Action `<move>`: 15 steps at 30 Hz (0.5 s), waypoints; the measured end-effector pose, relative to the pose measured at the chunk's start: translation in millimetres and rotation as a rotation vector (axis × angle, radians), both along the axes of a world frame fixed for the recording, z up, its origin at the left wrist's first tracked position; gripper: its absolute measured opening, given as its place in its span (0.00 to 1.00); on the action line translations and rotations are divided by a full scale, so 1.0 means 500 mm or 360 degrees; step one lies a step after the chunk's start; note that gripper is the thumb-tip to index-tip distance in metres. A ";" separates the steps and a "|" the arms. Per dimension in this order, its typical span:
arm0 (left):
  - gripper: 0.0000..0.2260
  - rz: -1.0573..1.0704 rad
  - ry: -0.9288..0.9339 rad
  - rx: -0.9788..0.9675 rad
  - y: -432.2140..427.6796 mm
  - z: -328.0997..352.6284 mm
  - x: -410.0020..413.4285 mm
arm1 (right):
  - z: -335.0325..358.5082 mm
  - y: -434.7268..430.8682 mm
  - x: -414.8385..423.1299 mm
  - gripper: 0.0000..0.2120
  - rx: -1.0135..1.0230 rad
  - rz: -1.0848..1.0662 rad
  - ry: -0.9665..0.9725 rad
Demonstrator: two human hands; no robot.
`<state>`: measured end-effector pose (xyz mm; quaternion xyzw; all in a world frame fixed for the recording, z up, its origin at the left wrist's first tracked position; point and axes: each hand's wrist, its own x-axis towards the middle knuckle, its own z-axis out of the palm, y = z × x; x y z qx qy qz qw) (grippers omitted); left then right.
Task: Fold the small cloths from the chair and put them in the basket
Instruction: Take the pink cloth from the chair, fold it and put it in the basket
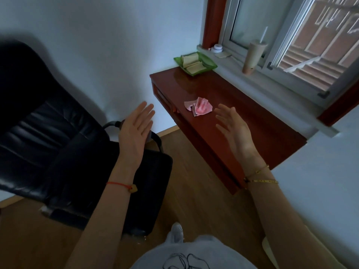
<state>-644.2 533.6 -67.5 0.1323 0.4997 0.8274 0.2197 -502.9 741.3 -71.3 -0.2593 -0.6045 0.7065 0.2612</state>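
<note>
A small pink cloth point(200, 108) lies crumpled on the red-brown wooden desk point(242, 121) near its front edge. A green basket point(208, 63) at the desk's far corner holds two folded pale cloths point(191, 63). A black leather chair point(48, 133) stands on the left; I see no cloth on its seat. My left hand point(136, 131) hovers open over the chair's armrest, fingers spread. My right hand point(233, 131) is raised open above the desk, just right of the pink cloth, not touching it. Both hands hold nothing.
A tall beige cup with a straw point(252, 57), a small white jar point(216, 48) and a flat card sit on the window sill behind the desk. The window stands partly open. Wooden floor point(194, 191) lies between chair and desk.
</note>
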 end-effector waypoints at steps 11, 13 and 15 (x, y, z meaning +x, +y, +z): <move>0.20 -0.0152 -0.0098 -0.0135 0.161 -0.040 -0.193 | -0.043 0.139 -0.149 0.18 -0.0092 -0.0199 -0.0070; 0.20 -0.0165 -0.0093 -0.0177 0.194 -0.052 -0.218 | -0.054 0.165 -0.174 0.16 -0.0096 -0.0211 -0.0091; 0.20 -0.0176 -0.0119 -0.0211 0.231 -0.064 -0.243 | -0.066 0.195 -0.199 0.16 -0.0096 -0.0219 -0.0107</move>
